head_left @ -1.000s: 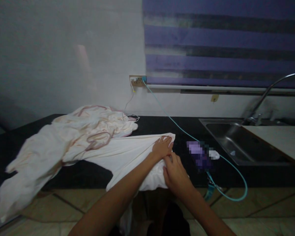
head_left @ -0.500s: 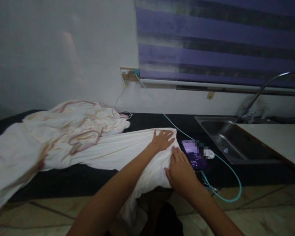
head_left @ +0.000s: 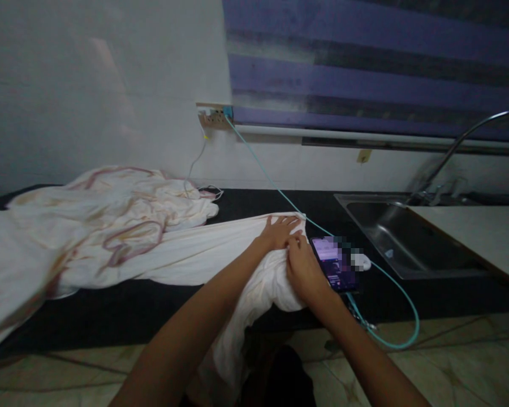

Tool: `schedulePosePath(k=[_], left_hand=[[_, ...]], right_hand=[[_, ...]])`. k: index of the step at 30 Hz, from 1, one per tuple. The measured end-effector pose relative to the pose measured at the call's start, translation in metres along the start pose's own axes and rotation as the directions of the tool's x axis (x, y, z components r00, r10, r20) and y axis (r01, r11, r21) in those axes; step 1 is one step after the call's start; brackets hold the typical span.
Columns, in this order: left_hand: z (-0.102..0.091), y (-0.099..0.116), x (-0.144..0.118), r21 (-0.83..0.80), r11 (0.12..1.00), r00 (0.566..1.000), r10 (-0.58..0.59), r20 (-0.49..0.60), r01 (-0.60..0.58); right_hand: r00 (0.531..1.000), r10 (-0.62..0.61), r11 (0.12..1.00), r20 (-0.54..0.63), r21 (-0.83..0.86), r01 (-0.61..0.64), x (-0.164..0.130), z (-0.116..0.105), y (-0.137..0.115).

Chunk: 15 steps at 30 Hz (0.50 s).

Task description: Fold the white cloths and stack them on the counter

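While our left hand (head_left: 280, 232) lies spread flat on one white cloth (head_left: 161, 249) draped across the dark counter (head_left: 123, 305), our right hand (head_left: 304, 270) pinches its bunched near-right edge, just left of one phone (head_left: 333, 272).

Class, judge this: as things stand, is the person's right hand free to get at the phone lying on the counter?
Probably yes. The right hand rests on the white cloth right beside the phone, and nothing lies between them.

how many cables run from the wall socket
2: a teal cable slanting right to the counter beside the phone, and a thin white cable dropping by the cloth. More may be hidden.
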<state>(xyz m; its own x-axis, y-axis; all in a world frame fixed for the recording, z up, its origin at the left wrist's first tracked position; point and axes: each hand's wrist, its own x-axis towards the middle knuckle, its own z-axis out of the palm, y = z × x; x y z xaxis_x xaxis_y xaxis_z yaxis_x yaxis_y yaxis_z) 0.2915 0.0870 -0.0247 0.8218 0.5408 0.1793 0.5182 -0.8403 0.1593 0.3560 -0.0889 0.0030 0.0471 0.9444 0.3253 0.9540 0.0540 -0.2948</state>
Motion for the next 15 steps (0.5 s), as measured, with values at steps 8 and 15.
schedulePosePath(k=[8, 15], left_hand=[[0.0, -0.014, 0.012, -0.196, 0.979, 0.993, -0.066, -0.096, 0.046], [0.005, -0.017, 0.005, -0.303, 0.953, 0.983, -0.08, -0.167, 0.026]], right_hand=[[0.989, 0.008, 0.992, 0.15, -0.124, 0.011, -0.026, 0.013, -0.007], [1.0, 0.005, 0.999, -0.009, 0.045, -0.005, 0.029, -0.002, -0.012]])
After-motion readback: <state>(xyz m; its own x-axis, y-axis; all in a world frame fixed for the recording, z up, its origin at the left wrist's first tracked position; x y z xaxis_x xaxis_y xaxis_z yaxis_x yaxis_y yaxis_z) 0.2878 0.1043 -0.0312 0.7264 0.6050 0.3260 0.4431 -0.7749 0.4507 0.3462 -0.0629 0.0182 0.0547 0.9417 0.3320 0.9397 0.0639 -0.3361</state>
